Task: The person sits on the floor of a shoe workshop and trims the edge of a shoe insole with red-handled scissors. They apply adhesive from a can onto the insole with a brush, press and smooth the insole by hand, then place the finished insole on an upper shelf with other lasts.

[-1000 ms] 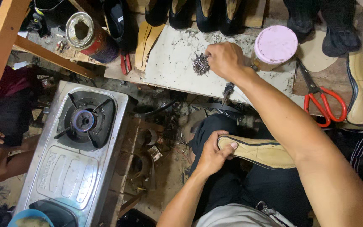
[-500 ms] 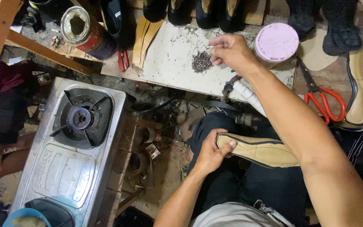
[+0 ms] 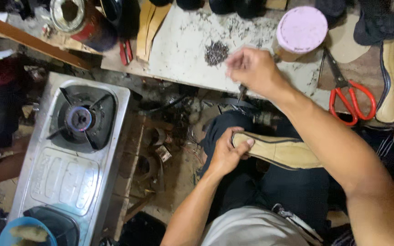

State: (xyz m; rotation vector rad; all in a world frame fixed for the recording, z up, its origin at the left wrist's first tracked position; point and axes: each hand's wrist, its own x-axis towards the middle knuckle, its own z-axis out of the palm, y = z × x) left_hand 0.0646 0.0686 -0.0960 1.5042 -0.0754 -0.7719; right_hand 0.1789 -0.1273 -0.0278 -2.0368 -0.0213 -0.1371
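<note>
From the head view I look down on a low, worn tabletop (image 3: 183, 50), pale and speckled with dark scraps, with a cluttered dirt floor (image 3: 169, 150) below it. A single-burner gas stove (image 3: 71, 150) in bare metal sits on the floor to my left, its burner unlit as far as I can tell.

I count one small heap of dark nails (image 3: 215, 52) on the tabletop, one pair of red-handled scissors (image 3: 349, 98) to the right, one smaller red-handled tool (image 3: 125, 51) near the left edge, and a row of dark shoes along the far edge, too cropped to count.

For containers: one open metal can (image 3: 71, 13) at the upper left, its contents too dark to make out; one tub with a pink lid (image 3: 301, 29), closed; and one blue bowl (image 3: 21, 232) at the lower left corner holding something tan.

My right hand (image 3: 251, 70) hovers just beside the nail heap, fingers pressed together in a pinch; what they pinch is too blurred to tell, and a thin dark tool (image 3: 242, 91) hangs beneath the palm. My left hand (image 3: 226, 152) is clamped on the toe end of a tan shoe sole (image 3: 281, 151) with a dark edge, which lies across my lap.
</note>
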